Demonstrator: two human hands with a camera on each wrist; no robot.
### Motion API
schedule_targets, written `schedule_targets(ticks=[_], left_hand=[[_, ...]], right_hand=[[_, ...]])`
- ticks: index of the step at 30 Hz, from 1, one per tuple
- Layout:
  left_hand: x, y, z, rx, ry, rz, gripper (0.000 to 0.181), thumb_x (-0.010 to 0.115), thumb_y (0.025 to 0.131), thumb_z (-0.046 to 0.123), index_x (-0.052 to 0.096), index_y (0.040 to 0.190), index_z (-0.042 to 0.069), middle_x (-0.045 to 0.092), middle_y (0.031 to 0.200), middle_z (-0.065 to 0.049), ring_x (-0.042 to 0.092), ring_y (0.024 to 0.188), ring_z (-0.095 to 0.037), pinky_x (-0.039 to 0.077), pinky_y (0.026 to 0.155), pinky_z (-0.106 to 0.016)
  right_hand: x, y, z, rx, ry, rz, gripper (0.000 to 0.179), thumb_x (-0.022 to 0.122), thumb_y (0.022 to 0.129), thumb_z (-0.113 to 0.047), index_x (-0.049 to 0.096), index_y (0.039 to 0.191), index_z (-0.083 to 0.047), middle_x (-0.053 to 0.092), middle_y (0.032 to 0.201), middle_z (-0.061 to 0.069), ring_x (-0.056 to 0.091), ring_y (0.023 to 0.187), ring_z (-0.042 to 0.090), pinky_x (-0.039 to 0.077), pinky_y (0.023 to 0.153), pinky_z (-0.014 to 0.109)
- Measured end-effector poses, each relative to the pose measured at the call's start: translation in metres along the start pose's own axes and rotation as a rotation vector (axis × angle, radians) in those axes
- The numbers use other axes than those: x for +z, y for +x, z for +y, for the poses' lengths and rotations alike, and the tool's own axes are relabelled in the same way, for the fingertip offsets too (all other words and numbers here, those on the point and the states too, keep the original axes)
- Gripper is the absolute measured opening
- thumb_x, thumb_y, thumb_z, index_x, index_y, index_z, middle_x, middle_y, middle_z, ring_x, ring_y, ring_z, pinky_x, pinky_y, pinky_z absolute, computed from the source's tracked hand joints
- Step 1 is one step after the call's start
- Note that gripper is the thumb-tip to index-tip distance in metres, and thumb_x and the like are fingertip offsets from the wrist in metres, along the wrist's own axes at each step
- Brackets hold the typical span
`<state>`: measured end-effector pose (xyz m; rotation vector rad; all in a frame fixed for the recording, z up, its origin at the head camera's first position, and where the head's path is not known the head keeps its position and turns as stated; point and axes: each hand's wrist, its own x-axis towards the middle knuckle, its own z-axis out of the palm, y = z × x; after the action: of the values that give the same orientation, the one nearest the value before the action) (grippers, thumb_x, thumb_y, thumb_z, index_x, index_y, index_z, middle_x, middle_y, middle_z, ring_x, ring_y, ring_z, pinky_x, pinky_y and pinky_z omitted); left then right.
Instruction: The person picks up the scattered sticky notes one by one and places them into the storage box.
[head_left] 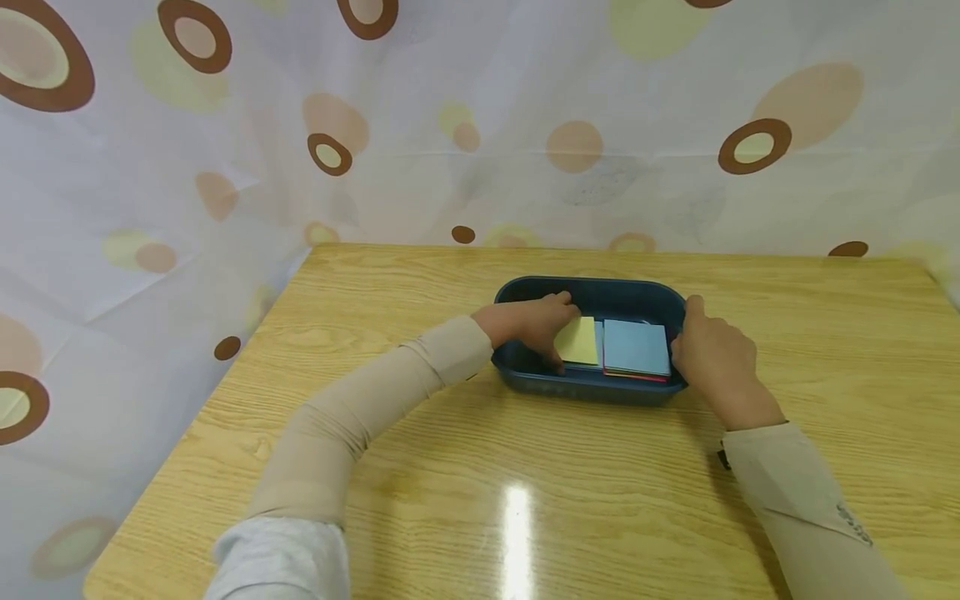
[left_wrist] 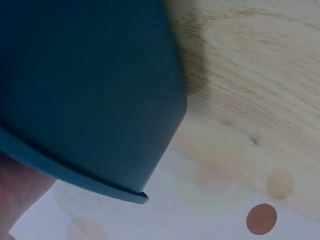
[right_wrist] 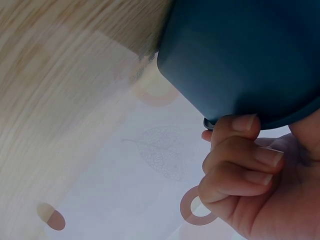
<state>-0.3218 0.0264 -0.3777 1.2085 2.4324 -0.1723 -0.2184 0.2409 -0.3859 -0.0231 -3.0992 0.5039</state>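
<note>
A dark blue oblong plastic bin (head_left: 585, 388) stands on the wooden table, with stacks of square paper notes inside. My left hand (head_left: 536, 323) reaches over the bin's left end. Its thumb and fingers span the yellow stack of notes (head_left: 577, 342) at the front and back edges. Right of this lies a light blue stack of notes (head_left: 637, 347), with red and yellow sheets showing beneath it. My right hand (head_left: 716, 354) grips the bin's right rim; in the right wrist view its curled fingers (right_wrist: 242, 162) lie against the outside. The left wrist view shows mostly the bin's outer wall (left_wrist: 95, 100).
The wooden table (head_left: 450, 508) extends around the bin on all sides. Behind it and to the left hangs a white cloth (head_left: 480, 183) with brown, peach and yellow rounds. A bright light reflection lies on the tabletop in front.
</note>
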Motion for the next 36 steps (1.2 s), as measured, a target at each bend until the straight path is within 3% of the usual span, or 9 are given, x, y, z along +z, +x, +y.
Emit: schedule_targets(ticks=[12,30,33,36], left_hand=[[0.003,0.003,0.0,0.023,-0.063,0.034,0.09,0.078,0.078,0.045,0.034,0.147,0.007,0.038,0.128,-0.009,0.038,0.112,-0.019,0.036,0.096,-0.027],[0.008,0.007,0.001,-0.002,-0.028,0.041,0.101,0.077,0.077,0.05,0.025,0.152,0.007,0.036,0.134,-0.011,0.036,0.111,-0.019,0.035,0.094,-0.028],[0.006,-0.004,-0.001,0.0,-0.056,0.098,0.099,0.072,0.08,0.051,0.022,0.153,0.006,0.035,0.136,-0.011,0.037,0.113,-0.019,0.035,0.095,-0.028],[0.003,-0.028,-0.004,-0.033,-0.09,0.239,0.084,0.066,0.089,0.045,0.027,0.151,0.004,0.039,0.133,-0.013,0.041,0.111,-0.021,0.037,0.092,-0.031]], right_hand=[[-0.001,-0.001,0.0,-0.002,0.004,-0.002,0.043,0.051,0.094,-0.007,0.031,0.123,0.016,0.054,0.064,0.023,0.052,0.051,0.032,0.041,0.043,0.039],[-0.002,0.001,0.002,-0.006,-0.004,0.002,0.039,0.05,0.094,-0.008,0.032,0.12,0.015,0.052,0.06,0.02,0.051,0.049,0.03,0.039,0.041,0.037],[-0.002,0.0,0.002,-0.004,-0.003,0.001,0.041,0.05,0.094,-0.007,0.031,0.122,0.015,0.051,0.059,0.019,0.05,0.049,0.03,0.039,0.041,0.037],[-0.002,0.001,0.002,-0.003,-0.005,-0.004,0.042,0.05,0.094,-0.008,0.03,0.123,0.016,0.051,0.059,0.018,0.05,0.049,0.03,0.039,0.042,0.037]])
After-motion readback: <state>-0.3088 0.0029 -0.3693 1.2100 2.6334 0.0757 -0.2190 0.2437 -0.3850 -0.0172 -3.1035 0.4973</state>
